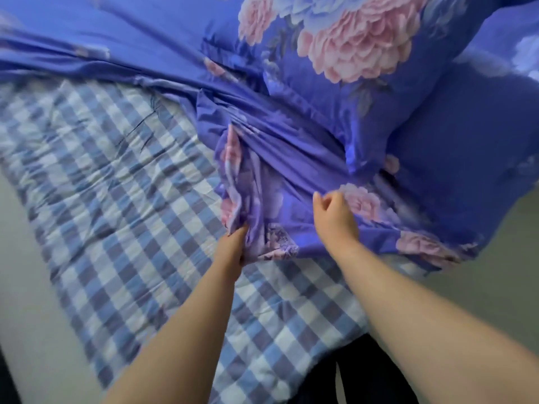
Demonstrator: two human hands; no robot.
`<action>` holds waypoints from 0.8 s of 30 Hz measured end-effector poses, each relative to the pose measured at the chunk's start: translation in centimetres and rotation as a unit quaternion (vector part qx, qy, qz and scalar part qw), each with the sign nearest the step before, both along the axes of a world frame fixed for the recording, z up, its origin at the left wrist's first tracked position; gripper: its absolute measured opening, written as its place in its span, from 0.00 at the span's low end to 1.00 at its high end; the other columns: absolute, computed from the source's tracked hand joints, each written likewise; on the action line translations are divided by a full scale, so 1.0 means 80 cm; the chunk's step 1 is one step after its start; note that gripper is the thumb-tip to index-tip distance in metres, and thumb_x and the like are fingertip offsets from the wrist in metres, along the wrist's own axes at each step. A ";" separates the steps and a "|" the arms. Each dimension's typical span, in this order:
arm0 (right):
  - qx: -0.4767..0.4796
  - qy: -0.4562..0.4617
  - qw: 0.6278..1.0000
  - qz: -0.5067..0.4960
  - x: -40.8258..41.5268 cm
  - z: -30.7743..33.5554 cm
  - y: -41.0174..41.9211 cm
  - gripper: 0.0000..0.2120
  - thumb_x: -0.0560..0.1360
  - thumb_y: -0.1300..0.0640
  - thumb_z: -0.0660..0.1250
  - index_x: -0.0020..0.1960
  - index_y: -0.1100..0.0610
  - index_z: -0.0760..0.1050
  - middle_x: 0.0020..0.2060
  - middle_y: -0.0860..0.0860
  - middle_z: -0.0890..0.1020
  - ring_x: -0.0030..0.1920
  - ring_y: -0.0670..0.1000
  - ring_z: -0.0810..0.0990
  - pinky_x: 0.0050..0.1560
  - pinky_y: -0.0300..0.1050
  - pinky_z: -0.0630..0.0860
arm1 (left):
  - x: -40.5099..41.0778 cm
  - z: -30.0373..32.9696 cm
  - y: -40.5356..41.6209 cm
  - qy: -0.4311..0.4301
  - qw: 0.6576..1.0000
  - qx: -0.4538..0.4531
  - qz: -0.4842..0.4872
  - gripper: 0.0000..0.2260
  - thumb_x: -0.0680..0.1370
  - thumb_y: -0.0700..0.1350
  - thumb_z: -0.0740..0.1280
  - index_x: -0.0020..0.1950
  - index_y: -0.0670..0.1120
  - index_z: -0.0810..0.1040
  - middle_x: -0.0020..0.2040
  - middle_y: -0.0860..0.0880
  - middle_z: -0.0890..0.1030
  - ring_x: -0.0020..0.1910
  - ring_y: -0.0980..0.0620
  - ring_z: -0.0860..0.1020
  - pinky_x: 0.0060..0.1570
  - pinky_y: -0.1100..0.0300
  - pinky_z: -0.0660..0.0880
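Note:
A blue-violet sheet (pixel 291 147) printed with large pink flowers lies bunched across the far and right part of the bed. Beneath it, a blue-and-white checked quilt (pixel 116 199) covers the near left part. My left hand (pixel 233 246) grips a gathered fold of the flowered sheet at its near edge, its fingers buried in the cloth. My right hand (pixel 335 217) rests on the same sheet a little to the right, fingers curled down into the fabric; whether it pinches the cloth is hidden. The picture is blurred by motion.
A pillow (pixel 344 53) in the same flowered cloth lies at the far right on the bed. Pale floor (pixel 26 287) shows on the left of the bed, and greyish floor (pixel 501 272) on the right. Dark trouser legs (pixel 364 371) stand at the bottom edge.

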State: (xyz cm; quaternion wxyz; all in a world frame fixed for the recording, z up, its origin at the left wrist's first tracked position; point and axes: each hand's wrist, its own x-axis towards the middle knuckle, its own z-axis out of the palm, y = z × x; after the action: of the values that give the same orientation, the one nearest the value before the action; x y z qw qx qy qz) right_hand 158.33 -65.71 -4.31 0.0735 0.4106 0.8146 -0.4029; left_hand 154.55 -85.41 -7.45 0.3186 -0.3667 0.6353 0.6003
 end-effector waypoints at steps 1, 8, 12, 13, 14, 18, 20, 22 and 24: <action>-0.065 -0.067 0.995 -0.027 0.027 -0.009 -0.028 0.25 0.80 0.41 0.53 0.50 0.61 0.76 0.49 0.61 0.82 0.52 0.61 0.80 0.53 0.50 0.73 | 0.015 0.004 -0.005 -0.006 0.999 0.021 0.024 0.14 0.74 0.46 0.69 0.58 0.44 0.78 0.48 0.42 0.82 0.45 0.44 0.80 0.48 0.48 0.78; -0.620 -0.059 0.690 -0.369 0.147 -0.039 -0.152 0.37 0.66 0.22 0.50 0.53 0.52 0.74 0.51 0.50 0.80 0.54 0.54 0.78 0.46 0.47 0.71 | 0.095 0.001 -0.042 0.006 0.978 0.146 0.149 0.19 0.79 0.44 0.63 0.70 0.45 0.71 0.62 0.41 0.78 0.49 0.43 0.82 0.36 0.50 0.80; -0.705 0.068 0.602 -0.368 0.140 -0.034 -0.154 0.33 0.71 0.35 0.61 0.62 0.61 0.76 0.58 0.60 0.79 0.58 0.59 0.77 0.60 0.56 0.74 | 0.152 0.007 -0.063 -0.047 0.977 0.175 0.112 0.20 0.81 0.56 0.57 0.66 0.46 0.75 0.56 0.45 0.82 0.42 0.48 0.84 0.35 0.52 0.80; -0.702 0.073 0.608 -0.363 0.144 -0.026 -0.159 0.29 0.72 0.40 0.63 0.60 0.63 0.76 0.56 0.61 0.80 0.56 0.60 0.78 0.60 0.56 0.73 | 0.166 0.012 -0.068 -0.048 0.971 0.196 0.124 0.18 0.82 0.54 0.56 0.63 0.45 0.77 0.53 0.44 0.83 0.41 0.48 0.84 0.35 0.52 0.81; -0.704 0.081 0.606 -0.362 0.153 -0.024 -0.164 0.25 0.71 0.45 0.66 0.57 0.64 0.78 0.51 0.62 0.81 0.51 0.60 0.80 0.58 0.56 0.73 | 0.178 0.015 -0.075 -0.045 0.965 0.215 0.141 0.17 0.82 0.51 0.56 0.60 0.44 0.78 0.51 0.44 0.84 0.43 0.47 0.84 0.36 0.52 0.81; -0.693 0.079 0.605 -0.383 0.221 -0.025 -0.187 0.18 0.69 0.53 0.67 0.54 0.64 0.78 0.47 0.61 0.82 0.43 0.58 0.81 0.60 0.55 0.74 | 0.202 0.028 -0.120 0.008 0.951 0.228 0.208 0.12 0.71 0.43 0.64 0.51 0.40 0.79 0.42 0.40 0.84 0.39 0.44 0.84 0.35 0.55 0.81; -0.689 0.075 0.586 -0.419 0.262 -0.025 -0.196 0.14 0.75 0.54 0.61 0.52 0.61 0.79 0.44 0.59 0.84 0.43 0.56 0.83 0.50 0.48 0.76 | 0.202 0.026 -0.145 0.034 0.952 0.227 0.201 0.12 0.62 0.40 0.67 0.43 0.42 0.82 0.41 0.42 0.84 0.41 0.44 0.84 0.41 0.48 0.81; -0.679 0.081 0.569 -0.457 0.297 -0.028 -0.205 0.11 0.76 0.54 0.60 0.51 0.58 0.78 0.40 0.56 0.85 0.42 0.54 0.82 0.43 0.44 0.75 | 0.194 0.029 -0.163 0.059 0.945 0.248 0.205 0.11 0.59 0.39 0.71 0.41 0.43 0.84 0.44 0.44 0.84 0.44 0.46 0.84 0.46 0.48 0.80; -0.658 0.091 0.573 -0.480 0.326 -0.036 -0.219 0.10 0.76 0.54 0.61 0.49 0.57 0.78 0.38 0.54 0.85 0.38 0.52 0.83 0.38 0.41 0.76 | 0.184 0.028 -0.178 0.054 0.954 0.251 0.156 0.19 0.65 0.47 0.74 0.54 0.43 0.83 0.54 0.43 0.83 0.55 0.45 0.81 0.55 0.46 0.76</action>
State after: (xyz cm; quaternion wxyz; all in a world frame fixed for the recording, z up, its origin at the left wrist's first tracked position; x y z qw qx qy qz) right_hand 184.39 -83.20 -7.20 0.0448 0.5412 0.0117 -0.8396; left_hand 169.27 -99.68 -5.24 0.2684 -0.3367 0.4157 0.8012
